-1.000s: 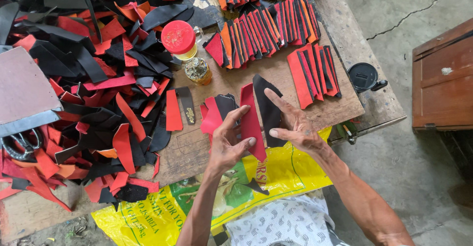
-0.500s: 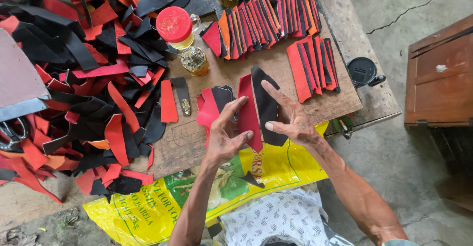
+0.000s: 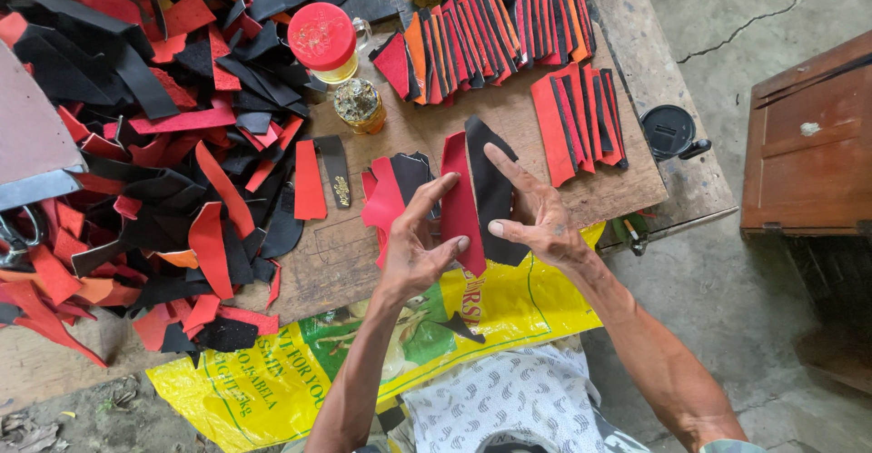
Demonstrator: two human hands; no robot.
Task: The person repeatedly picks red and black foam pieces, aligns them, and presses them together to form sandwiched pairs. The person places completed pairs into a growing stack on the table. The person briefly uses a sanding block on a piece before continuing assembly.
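My left hand [image 3: 416, 240] and my right hand [image 3: 536, 212] hold up two flat cut pieces side by side above the wooden table's [image 3: 363, 253] front edge. The red piece [image 3: 460, 206] stands upright between my left thumb and my right thumb. The black curved piece [image 3: 490, 190] lies against it, under my right hand's fingers. Just left of them, a small stack of red and black cut pieces [image 3: 392, 192] rests on the table. A red strip [image 3: 309, 181] and a black strip [image 3: 336, 172] lie farther left.
A large heap of red and black scraps [image 3: 154, 126] covers the table's left half. Overlapped rows of cut pieces [image 3: 490, 31] and a smaller set [image 3: 579, 122] lie at the back right. A red-lidded jar [image 3: 322, 40], a small tin [image 3: 359, 106], scissors [image 3: 18, 235], a yellow printed sack [image 3: 272, 380], a brown cabinet [image 3: 808, 135].
Both hands stay at the two pieces; the fingers have shifted slightly, pressing the red and black pieces closer together. The camera view has drifted a little.
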